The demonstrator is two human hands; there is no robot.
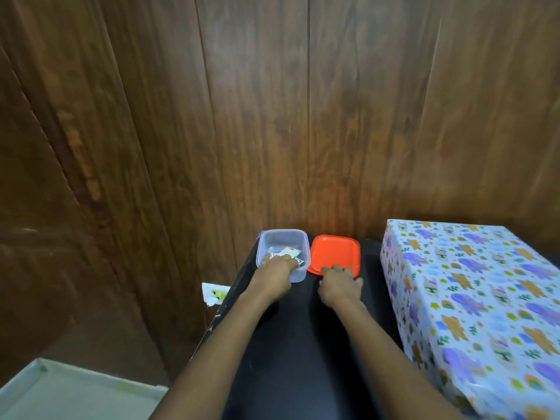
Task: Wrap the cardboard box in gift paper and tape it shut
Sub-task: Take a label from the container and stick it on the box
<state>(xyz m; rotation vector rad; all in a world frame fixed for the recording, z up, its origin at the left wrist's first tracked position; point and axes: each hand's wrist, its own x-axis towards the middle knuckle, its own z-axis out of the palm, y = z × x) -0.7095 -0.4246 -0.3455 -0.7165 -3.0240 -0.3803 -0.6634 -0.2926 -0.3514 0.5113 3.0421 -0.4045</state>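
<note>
Two forearms [230,338] stretch from the near edge across the black counter [303,353]. The left hand [274,269] dips over the near wall of a clear tub [283,237], its fingers down among small packets [285,253]. Whether they pinch one cannot be told, as the hand's back hides them. The right hand [341,286] lies spread, fingertips flat on the near edge of an orange lid [335,253] just beside the tub.

The step looks like fetching something small from the tub, perhaps for sealing or finishing. To do it well, pinch a single packet with the fingertips and lift straight up. The tub stands close to the counter's left edge, so a sideways drag could shove it off.

The box [472,298] stands at the right of the counter, well apart from the left hand and near the right one. Patterned paper covers every face that shows. No tape can be made out.
</note>
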